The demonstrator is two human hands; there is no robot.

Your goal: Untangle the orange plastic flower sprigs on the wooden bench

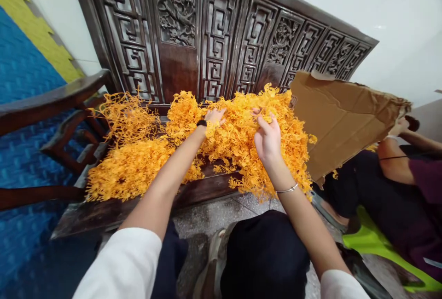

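A large heap of orange, frilly plastic flower-like pieces (241,142) lies on a dark wooden bench (207,188). My left hand (214,117), with a black band at the wrist, rests on the heap; its fingers reach out among the pieces and look apart. To the right, my right hand (268,139) is held palm up over the heap with bent fingers. An orange piece shows at its fingertips, partly lost against the pile. On the left, flatter orange pieces (134,170) sit below a looser tangle of orange strands (127,117).
The carved bench back (179,69) rises behind the heap, with a wooden armrest (55,96) at left. A cardboard sheet (345,119) borders the heap on the right. Beyond it sits another person (373,184), near a lime-green stool (383,244).
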